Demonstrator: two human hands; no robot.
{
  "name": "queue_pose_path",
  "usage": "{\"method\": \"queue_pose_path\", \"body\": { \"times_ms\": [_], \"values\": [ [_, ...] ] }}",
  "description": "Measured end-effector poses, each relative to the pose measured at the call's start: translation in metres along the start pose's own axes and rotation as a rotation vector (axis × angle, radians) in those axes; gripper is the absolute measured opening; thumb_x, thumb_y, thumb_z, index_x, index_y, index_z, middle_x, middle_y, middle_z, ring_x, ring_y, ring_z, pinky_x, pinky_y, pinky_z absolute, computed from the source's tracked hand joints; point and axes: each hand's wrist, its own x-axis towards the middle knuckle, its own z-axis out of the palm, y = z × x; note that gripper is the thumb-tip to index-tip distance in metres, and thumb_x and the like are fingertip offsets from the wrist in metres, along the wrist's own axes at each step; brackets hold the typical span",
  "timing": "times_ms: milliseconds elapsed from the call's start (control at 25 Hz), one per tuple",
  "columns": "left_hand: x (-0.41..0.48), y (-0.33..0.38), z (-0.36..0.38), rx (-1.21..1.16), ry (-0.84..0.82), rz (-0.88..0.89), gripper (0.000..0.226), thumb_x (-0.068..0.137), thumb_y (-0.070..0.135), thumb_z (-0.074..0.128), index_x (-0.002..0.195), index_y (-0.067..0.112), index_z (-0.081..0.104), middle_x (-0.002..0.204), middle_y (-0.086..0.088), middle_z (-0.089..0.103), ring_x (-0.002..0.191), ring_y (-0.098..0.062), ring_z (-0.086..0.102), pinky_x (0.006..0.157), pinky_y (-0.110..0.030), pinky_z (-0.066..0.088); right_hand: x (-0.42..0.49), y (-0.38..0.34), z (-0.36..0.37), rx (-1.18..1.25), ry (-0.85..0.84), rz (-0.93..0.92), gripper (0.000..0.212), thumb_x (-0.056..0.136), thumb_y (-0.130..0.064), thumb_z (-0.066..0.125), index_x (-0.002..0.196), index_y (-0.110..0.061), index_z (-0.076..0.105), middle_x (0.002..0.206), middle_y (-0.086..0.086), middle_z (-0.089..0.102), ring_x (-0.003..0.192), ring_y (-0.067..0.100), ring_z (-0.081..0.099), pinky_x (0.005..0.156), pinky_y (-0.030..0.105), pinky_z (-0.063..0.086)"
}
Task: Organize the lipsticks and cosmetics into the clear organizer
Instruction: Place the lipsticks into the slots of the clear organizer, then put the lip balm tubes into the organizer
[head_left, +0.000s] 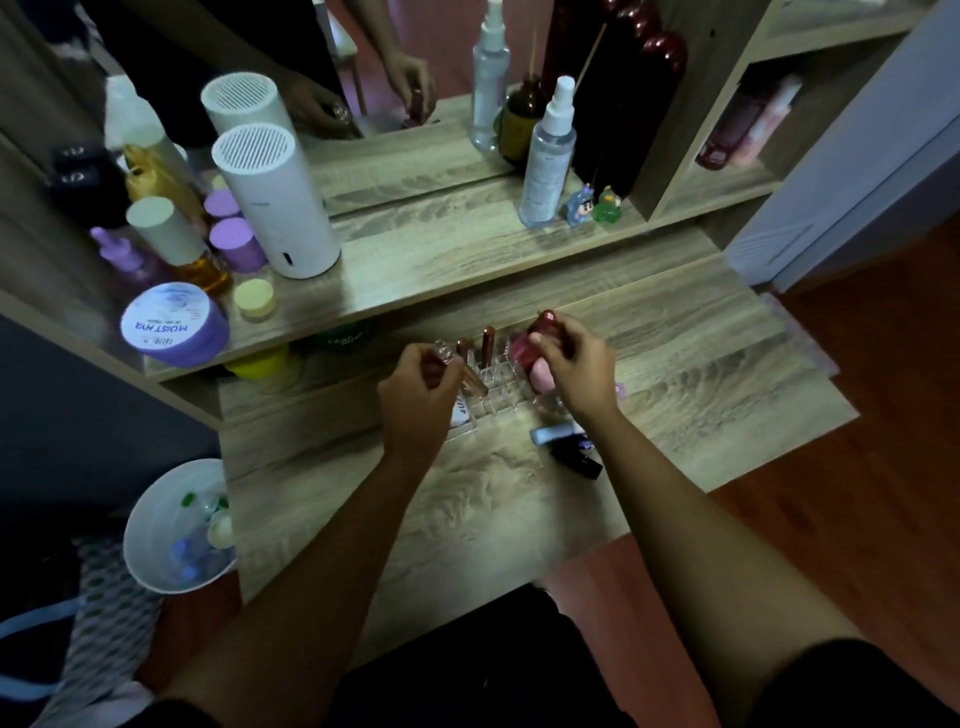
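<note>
Mid-sort, loading stage. Left hand (418, 397) curled around a clear-capped lip gloss tube (470, 376), tip angled down toward the clear organizer (493, 402) directly beneath its knuckles. Right hand (574, 364) pinching a dark red bottle (540, 338), upright, just above the organizer's far cells; a pink item sits under its palm, unclear what. Two tubes (487, 340) already standing in slots just beyond the left fingers. Loose cosmetics (569, 447) lie on the wooden desk (467, 519), near the right wrist. Next, likely: line each piece over a free cell, lower straight, release.
</note>
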Motion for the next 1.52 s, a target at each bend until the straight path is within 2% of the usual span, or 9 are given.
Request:
{"method": "queue_pose_path", "body": {
  "times_ms": [160,320,520,680,800,920,1120,1320,1520],
  "values": [
    [-0.001,-0.006,0.008,0.037,-0.019,0.064,0.018,0.083,0.013,0.067,0.098,0.006,0.061,0.082,0.002,0.063,0.071,-0.008,0.061,0.058,0.002,0.046,0.008,0.004,0.006,-0.031,-0.069,0.012,0.034,0.086,-0.012,0.067,0.119,-0.009,0.063,0.107,0.01,0.072,0.092,0.01,0.063,0.088,0.023,0.05],
    [0.002,-0.012,0.014,0.106,-0.055,0.084,0.02,0.082,0.011,0.067,0.1,0.004,0.061,0.088,-0.016,0.073,0.075,-0.018,0.066,0.072,-0.031,0.057,0.018,0.004,0.009,-0.093,-0.116,-0.024,0.033,0.086,-0.014,0.067,0.119,-0.01,0.063,0.108,0.009,0.073,0.092,0.009,0.063,0.089,0.024,0.05],
    [0.001,-0.018,0.019,0.188,-0.118,0.12,0.022,0.083,0.009,0.066,0.104,0.003,0.062,0.093,-0.019,0.072,0.083,-0.027,0.068,0.077,-0.035,0.056,0.028,0.006,0.013,-0.248,-0.255,-0.068,0.03,0.086,-0.007,0.065,0.116,-0.009,0.066,0.103,0.01,0.073,0.08,0.001,0.057,0.065,-0.01,0.037],
    [0.001,-0.016,0.023,0.189,-0.128,0.142,0.025,0.083,0.01,0.066,0.106,0.003,0.062,0.094,-0.017,0.072,0.083,-0.023,0.068,0.078,-0.029,0.053,0.027,0.013,0.016,-0.322,-0.346,-0.02,0.028,0.088,-0.001,0.06,0.115,-0.006,0.064,0.104,0.01,0.073,0.083,0.004,0.059,0.074,0.006,0.048],
    [0.002,-0.016,0.025,0.195,-0.126,0.133,0.026,0.081,0.012,0.069,0.104,0.004,0.063,0.094,-0.016,0.073,0.082,-0.024,0.069,0.086,-0.042,0.055,0.029,0.014,0.018,-0.344,-0.34,-0.031,0.032,0.087,0.005,0.059,0.118,-0.004,0.062,0.102,0.012,0.072,0.071,-0.004,0.056,0.057,-0.008,0.04],
    [0.001,-0.018,0.024,0.179,-0.129,0.139,0.023,0.08,0.013,0.07,0.1,0.005,0.063,0.091,-0.015,0.073,0.08,-0.023,0.069,0.084,-0.046,0.056,0.032,0.014,0.018,-0.351,-0.341,-0.033,0.028,0.085,0.005,0.061,0.111,-0.003,0.062,0.099,0.014,0.071,0.065,-0.014,0.051,0.057,-0.01,0.038],
    [-0.005,-0.019,0.024,0.154,-0.115,0.143,0.026,0.078,0.011,0.073,0.101,0.004,0.061,0.09,-0.015,0.071,0.078,-0.018,0.067,0.074,-0.033,0.057,0.023,0.008,0.007,-0.344,-0.371,-0.018,0.043,0.082,-0.004,0.069,0.123,-0.009,0.058,0.108,0.009,0.07,0.095,0.015,0.065,0.087,0.019,0.047],
    [-0.032,-0.017,0.027,0.091,0.027,0.192,0.02,0.077,0.001,0.07,0.09,0.007,0.056,0.08,-0.01,0.06,0.068,-0.017,0.057,0.059,-0.025,0.05,0.018,0.011,-0.023,-0.342,-0.299,-0.077,0.037,0.081,-0.005,0.069,0.118,-0.009,0.063,0.103,0.009,0.072,0.086,0.014,0.063,0.085,0.021,0.051],
    [-0.057,-0.015,0.056,0.141,-0.287,0.197,0.013,0.084,0.006,0.064,0.096,0.006,0.061,0.087,-0.013,0.065,0.074,-0.02,0.06,0.067,-0.03,0.052,0.008,0.041,-0.066,-0.485,-0.219,-0.066,0.023,0.083,-0.006,0.064,0.105,-0.009,0.07,0.101,0.016,0.07,0.09,0.03,0.065,0.082,0.033,0.05]
  ]
}}
